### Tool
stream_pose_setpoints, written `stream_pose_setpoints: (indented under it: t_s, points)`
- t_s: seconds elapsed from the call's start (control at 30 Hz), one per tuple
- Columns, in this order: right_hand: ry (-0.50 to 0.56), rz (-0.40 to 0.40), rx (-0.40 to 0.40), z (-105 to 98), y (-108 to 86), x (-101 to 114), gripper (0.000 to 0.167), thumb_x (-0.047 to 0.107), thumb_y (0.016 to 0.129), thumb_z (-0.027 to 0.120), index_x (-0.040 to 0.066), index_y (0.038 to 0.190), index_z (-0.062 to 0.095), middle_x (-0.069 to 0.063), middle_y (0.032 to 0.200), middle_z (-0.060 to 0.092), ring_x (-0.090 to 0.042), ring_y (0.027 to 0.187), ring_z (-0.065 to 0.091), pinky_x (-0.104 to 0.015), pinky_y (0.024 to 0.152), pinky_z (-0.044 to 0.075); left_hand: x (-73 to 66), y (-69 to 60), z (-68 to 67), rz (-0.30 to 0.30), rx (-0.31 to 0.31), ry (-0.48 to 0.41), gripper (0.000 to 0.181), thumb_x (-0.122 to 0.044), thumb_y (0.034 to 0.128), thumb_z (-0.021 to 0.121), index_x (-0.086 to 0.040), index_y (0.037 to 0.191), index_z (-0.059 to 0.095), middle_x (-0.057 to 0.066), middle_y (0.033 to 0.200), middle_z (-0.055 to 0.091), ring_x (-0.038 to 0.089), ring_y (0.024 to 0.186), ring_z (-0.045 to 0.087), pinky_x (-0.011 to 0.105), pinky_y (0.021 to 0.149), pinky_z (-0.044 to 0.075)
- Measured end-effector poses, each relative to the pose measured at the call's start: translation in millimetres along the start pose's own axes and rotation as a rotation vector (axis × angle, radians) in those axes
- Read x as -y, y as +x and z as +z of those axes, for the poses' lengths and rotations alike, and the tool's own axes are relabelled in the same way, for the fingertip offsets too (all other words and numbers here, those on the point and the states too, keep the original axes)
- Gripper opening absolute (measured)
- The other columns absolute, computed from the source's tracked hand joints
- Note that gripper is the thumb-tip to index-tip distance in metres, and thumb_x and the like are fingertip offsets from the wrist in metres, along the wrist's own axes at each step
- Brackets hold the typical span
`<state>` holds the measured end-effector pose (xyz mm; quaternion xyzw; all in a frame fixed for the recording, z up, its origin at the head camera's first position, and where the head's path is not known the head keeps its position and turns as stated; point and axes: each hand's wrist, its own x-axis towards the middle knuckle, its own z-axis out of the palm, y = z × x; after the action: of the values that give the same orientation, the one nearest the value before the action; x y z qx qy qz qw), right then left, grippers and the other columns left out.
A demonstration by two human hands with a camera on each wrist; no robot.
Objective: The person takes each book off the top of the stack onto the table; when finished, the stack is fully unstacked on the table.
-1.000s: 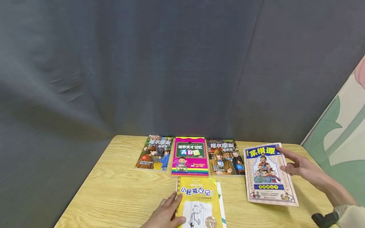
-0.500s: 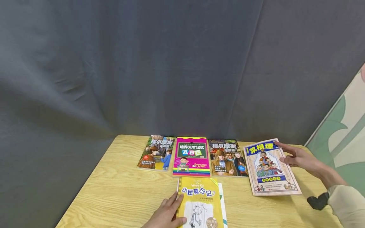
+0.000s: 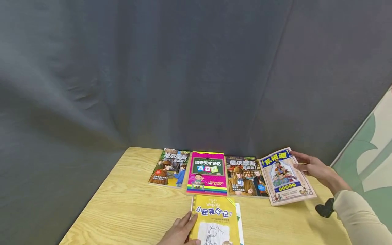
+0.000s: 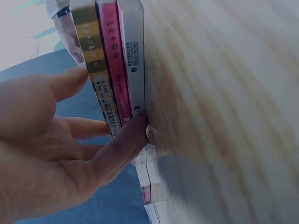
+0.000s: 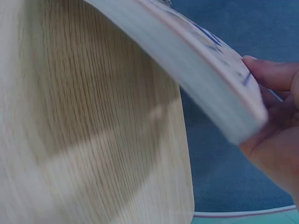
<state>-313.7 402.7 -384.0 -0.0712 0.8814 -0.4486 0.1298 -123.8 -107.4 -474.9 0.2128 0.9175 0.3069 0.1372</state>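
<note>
My right hand (image 3: 316, 172) pinches the upper right edge of a cream comic book (image 3: 281, 178) with a blue title band. In the right wrist view that book (image 5: 196, 65) is tilted and raised over the table. My left hand (image 3: 179, 231) touches the left side of a book stack. On top lies a yellow diary book (image 3: 215, 217). The left wrist view shows its yellow spine (image 4: 96, 60) above a pink book (image 4: 113, 60) and a white book (image 4: 133, 56). Fairly straight fingers rest against these spines.
Along the back of the wooden table (image 3: 122, 204) lie a detective book (image 3: 169, 168), a pink ABC book (image 3: 207, 173) and a second detective book (image 3: 246, 177). A dark curtain (image 3: 183, 75) hangs behind, and a patterned wall panel (image 3: 361, 153) stands at the right.
My right hand has carried the cream book leftward, close beside the right detective book, turning it slightly anticlockwise. The left hand stays at the stack. The head view has shifted a little.
</note>
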Motion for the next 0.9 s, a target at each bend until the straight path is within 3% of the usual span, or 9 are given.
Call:
stream_pose_setpoints:
  t_s: [0.23, 0.5, 0.73, 0.9]
  points:
    - [0.042, -0.004, -0.052, 10, 9.9, -2, 0.068, 0.017, 0.100, 0.053, 0.000, 0.153, 0.013, -0.036, 0.143, 0.032, -0.008, 0.093, 0.059, -0.034, 0.074, 0.053, -0.4, -1.6, 5.3, 0.055, -0.047, 0.023, 0.076, -0.053, 0.0906, 0.058, -0.003, 0.145, 0.042, 0.028, 0.142, 0.042, 0.030, 0.111, 0.049, 0.037, 0.082, 0.051]
    - [0.026, 0.003, -0.067, 15, 16.0, 8, 0.066, 0.018, 0.101, 0.051, 0.003, 0.154, 0.013, -0.035, 0.146, 0.029, -0.009, 0.096, 0.057, -0.033, 0.076, 0.052, -1.7, -3.8, 3.3, 0.033, -0.047, 0.014, 0.077, -0.057, 0.0899, 0.056, -0.005, 0.146, 0.042, 0.027, 0.143, 0.042, 0.034, 0.114, 0.048, 0.040, 0.083, 0.051]
    - [0.001, 0.007, -0.069, 16, 12.1, 23, 0.065, 0.019, 0.102, 0.050, 0.005, 0.154, 0.015, -0.034, 0.146, 0.030, -0.021, 0.102, 0.055, -0.033, 0.075, 0.051, -12.1, -9.6, -2.7, 0.026, -0.043, 0.017, 0.077, -0.057, 0.0897, 0.057, -0.005, 0.145, 0.043, 0.026, 0.143, 0.042, 0.031, 0.110, 0.049, 0.038, 0.082, 0.050]
    - [0.040, 0.015, -0.051, 12, 12.6, 22, 0.063, 0.016, 0.102, 0.048, 0.005, 0.154, 0.014, -0.035, 0.145, 0.029, -0.023, 0.103, 0.055, -0.034, 0.077, 0.051, -25.8, -12.3, -7.9, 0.023, -0.042, 0.036, 0.077, -0.056, 0.0898, 0.057, -0.004, 0.145, 0.043, 0.027, 0.142, 0.043, 0.022, 0.101, 0.049, 0.033, 0.077, 0.049]
